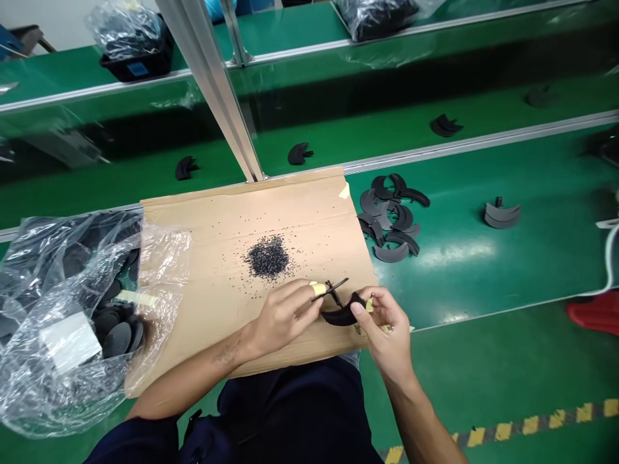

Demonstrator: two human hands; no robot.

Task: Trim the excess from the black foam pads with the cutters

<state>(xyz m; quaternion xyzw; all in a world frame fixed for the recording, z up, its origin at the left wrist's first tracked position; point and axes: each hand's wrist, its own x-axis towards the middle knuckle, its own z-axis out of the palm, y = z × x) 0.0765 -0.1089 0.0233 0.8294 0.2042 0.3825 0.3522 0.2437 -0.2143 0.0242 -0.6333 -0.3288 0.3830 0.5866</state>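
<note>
In my right hand (388,327) is a black crescent-shaped part (340,315), gripped between thumb and fingers above the near right edge of the cardboard sheet (213,258). A short stem rises from the part. My left hand (285,314) pinches a thin black pointed tool (342,282), its tip crossing near that stem; its exact kind is unclear. Yellow covers wrap some fingertips on both hands. Just beyond my left hand, a heap of tiny black pieces (268,258) is scattered on the cardboard.
To the right, several crescent parts (391,216) lie piled on the green table (454,258), with a single one (501,214) farther right. A clear plastic bag (72,386) of dark parts sits at left. Behind the cardboard stands a metal post (213,84); more parts lie beyond it.
</note>
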